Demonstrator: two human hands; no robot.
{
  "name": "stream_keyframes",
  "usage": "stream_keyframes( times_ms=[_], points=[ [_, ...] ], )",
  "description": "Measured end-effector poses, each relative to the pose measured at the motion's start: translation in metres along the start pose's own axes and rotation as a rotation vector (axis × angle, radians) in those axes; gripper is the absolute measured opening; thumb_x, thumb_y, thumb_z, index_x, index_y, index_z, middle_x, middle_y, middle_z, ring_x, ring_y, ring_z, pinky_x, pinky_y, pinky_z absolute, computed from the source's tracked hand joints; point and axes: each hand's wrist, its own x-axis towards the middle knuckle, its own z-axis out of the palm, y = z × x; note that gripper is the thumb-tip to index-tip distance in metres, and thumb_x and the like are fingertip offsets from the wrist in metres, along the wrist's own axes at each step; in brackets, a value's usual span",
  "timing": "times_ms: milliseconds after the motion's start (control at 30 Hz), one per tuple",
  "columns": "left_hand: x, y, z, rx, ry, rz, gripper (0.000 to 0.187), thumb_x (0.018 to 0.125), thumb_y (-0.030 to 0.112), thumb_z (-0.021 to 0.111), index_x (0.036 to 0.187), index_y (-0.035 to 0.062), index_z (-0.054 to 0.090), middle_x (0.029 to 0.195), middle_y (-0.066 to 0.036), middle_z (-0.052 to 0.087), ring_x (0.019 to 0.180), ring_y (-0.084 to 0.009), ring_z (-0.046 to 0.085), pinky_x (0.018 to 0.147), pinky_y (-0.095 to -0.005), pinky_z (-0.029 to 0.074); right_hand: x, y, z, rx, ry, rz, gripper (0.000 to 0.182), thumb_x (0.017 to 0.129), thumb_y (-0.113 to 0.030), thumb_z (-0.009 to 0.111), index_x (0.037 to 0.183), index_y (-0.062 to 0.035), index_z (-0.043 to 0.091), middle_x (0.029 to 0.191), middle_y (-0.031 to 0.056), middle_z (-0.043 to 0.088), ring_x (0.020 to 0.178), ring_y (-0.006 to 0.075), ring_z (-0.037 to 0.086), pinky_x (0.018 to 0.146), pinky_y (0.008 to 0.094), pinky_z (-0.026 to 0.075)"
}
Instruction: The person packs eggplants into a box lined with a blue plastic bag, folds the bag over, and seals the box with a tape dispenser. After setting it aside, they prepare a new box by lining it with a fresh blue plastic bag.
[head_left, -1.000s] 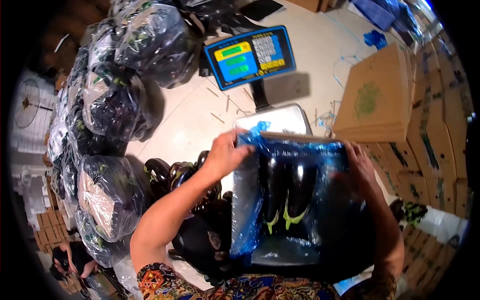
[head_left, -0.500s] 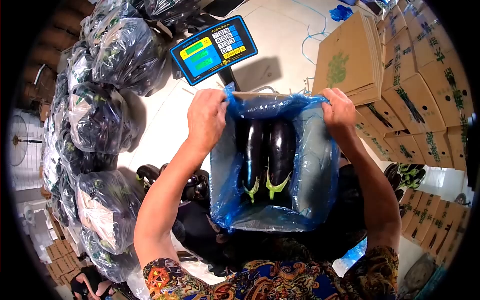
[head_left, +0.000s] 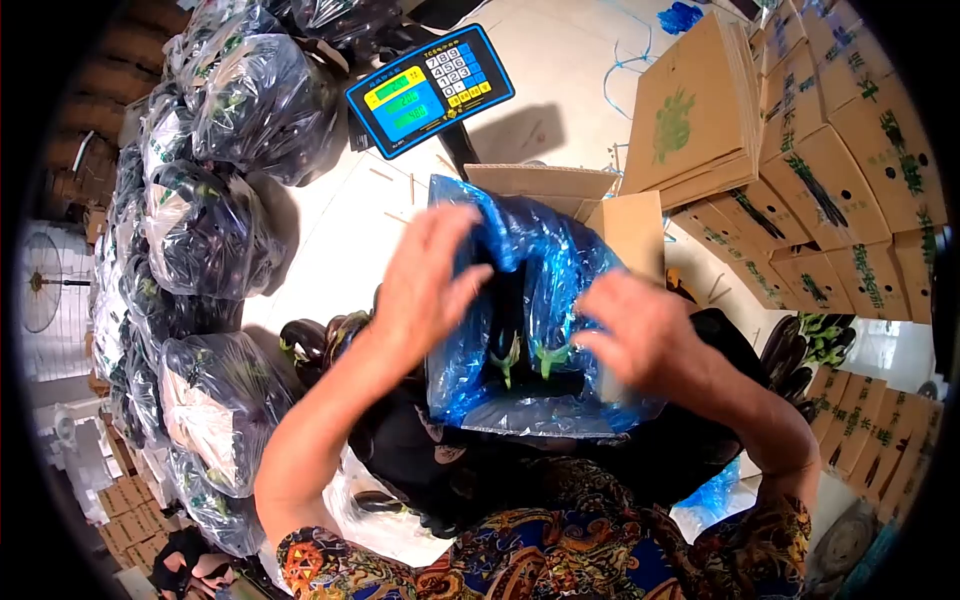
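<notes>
Both hands, left hand [head_left: 430,285] and right hand [head_left: 640,335], spread open on thin blue liner [head_left: 520,250] over eggplants [head_left: 525,340] in a cardboard box [head_left: 610,215]. The liner is likely slippery and tearable; lift by the box's stiff sides.

On the far scale display [head_left: 430,90], the keypad showed digits 1 to 9 in rows. Its green readouts were too blurred to read, as was the green print on the cartons [head_left: 850,130] at right.

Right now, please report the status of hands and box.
Left hand open on blue liner. Right hand open over box. Eggplants inside. Nothing blocking.
</notes>
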Motion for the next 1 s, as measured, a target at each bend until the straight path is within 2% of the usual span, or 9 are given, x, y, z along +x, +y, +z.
stream_keyframes(
  times_ms=[67, 267, 400, 467, 533, 667, 800, 933, 1000],
  points=[
    [0.014, -0.027, 0.01, 0.24, 0.079, -0.046, 0.051, 0.079, 0.014, 0.071, 0.125, 0.006, 0.052, 0.114, -0.02, 0.057, 0.106, -0.0391, 0.055, 0.091, -0.0429, 0.046, 0.002, 0.012, -0.002, 0.121, -0.033, 0.34, 0.042, 0.079, -0.02, 0.072, 0.113, -0.0011, 0.056, 0.111, 0.0184, 0.055, 0.104, 0.0364, 0.055, 0.084, 0.043, 0.049],
    [0.045, -0.105, 0.039, 0.016, 0.039, -0.603, 0.03, 0.075, 0.018, 0.071, 0.102, 0.0046, 0.067, 0.081, -0.017, 0.067, 0.08, -0.0346, 0.066, 0.078, -0.0423, 0.051, -0.006, 0.027, 0.012, -0.305, 0.122, 0.265, 0.058, 0.077, -0.021, 0.074, 0.124, 0.0007, 0.049, 0.127, 0.0248, 0.045, 0.116, 0.0408, 0.046, 0.096, 0.0461, 0.041],
    [0.044, -0.099, 0.01, 0.029, 0.24, -0.412, 0.005, 0.08, 0.004, 0.061, 0.083, 0.0019, 0.064, 0.072, -0.016, 0.066, 0.064, -0.0299, 0.064, 0.065, -0.0363, 0.051, -0.03, 0.038, -0.005, -0.13, -0.241, 0.651, 0.068, 0.078, -0.025, 0.073, 0.129, 0.0054, 0.042, 0.12, 0.0262, 0.053, 0.105, 0.0411, 0.056, 0.086, 0.0452, 0.047],
    [0.035, -0.06, 0.003, -0.274, 0.083, -0.327, 0.007, 0.078, 0.002, 0.062, 0.084, 0.0024, 0.064, 0.075, -0.016, 0.066, 0.067, -0.0298, 0.065, 0.065, -0.0366, 0.051, -0.039, 0.034, -0.004, -0.121, -0.322, 0.628, 0.044, 0.076, -0.025, 0.073, 0.104, 0.0037, 0.056, 0.089, 0.0234, 0.063, 0.087, 0.0396, 0.062, 0.076, 0.0442, 0.049],
    [0.013, -0.02, 0.008, -0.347, -0.205, -0.009, 0.017, 0.079, -0.001, 0.061, 0.096, 0.0005, 0.064, 0.084, -0.009, 0.067, 0.073, -0.0148, 0.064, 0.066, -0.0317, 0.051, -0.048, 0.034, 0.004, -0.049, -0.445, 0.593, 0.029, 0.078, -0.023, 0.071, 0.089, 0.0014, 0.06, 0.075, 0.0215, 0.063, 0.079, 0.0393, 0.062, 0.071, 0.0438, 0.049],
    [-0.034, 0.042, 0.017, -0.474, -0.995, 0.106, 0.031, 0.074, -0.006, 0.059, 0.104, 0.0027, 0.064, 0.086, -0.011, 0.065, 0.077, -0.0281, 0.065, 0.072, -0.0354, 0.052, -0.042, 0.027, 0.023, 0.465, -0.641, 0.397, 0.016, 0.087, -0.015, 0.059, 0.08, -0.001, 0.06, 0.065, 0.0112, 0.057, 0.068, 0.0182, 0.06, 0.065, 0.0336, 0.048],
    [-0.026, 0.036, -0.041, -0.466, -0.549, -0.215, 0.057, 0.072, 0.01, 0.075, 0.125, 0.0036, 0.055, 0.117, -0.017, 0.058, 0.108, -0.0325, 0.057, 0.088, -0.0392, 0.049, -0.025, 0.0, -0.034, 1.068, -0.206, 0.615, 0.02, 0.093, -0.02, 0.053, 0.091, -0.0038, 0.064, 0.082, 0.0006, 0.059, 0.075, 0.0107, 0.057, 0.066, 0.0267, 0.047],
    [-0.066, 0.031, -0.059, -0.023, -0.777, 0.025, 0.08, 0.062, 0.012, 0.082, 0.134, 0.0077, 0.048, 0.131, -0.015, 0.047, 0.121, -0.0358, 0.044, 0.099, -0.0429, 0.039, -0.068, 0.022, -0.016, 0.846, -0.336, 0.499, 0.043, 0.09, -0.046, 0.057, 0.096, -0.0025, 0.059, 0.082, 0.0039, 0.056, 0.074, 0.0152, 0.056, 0.065, 0.0311, 0.049],
    [-0.09, 0.039, -0.041, 0.309, -0.9, 0.143, 0.065, 0.067, 0.012, 0.076, 0.128, 0.0091, 0.054, 0.116, -0.013, 0.053, 0.11, -0.0319, 0.049, 0.091, -0.0414, 0.042, -0.077, 0.002, -0.008, 0.495, -0.563, 0.521, 0.054, 0.08, -0.053, 0.069, 0.089, 0.0003, 0.061, 0.08, 0.0117, 0.06, 0.07, 0.0224, 0.059, 0.062, 0.0372, 0.049]
  ],
)
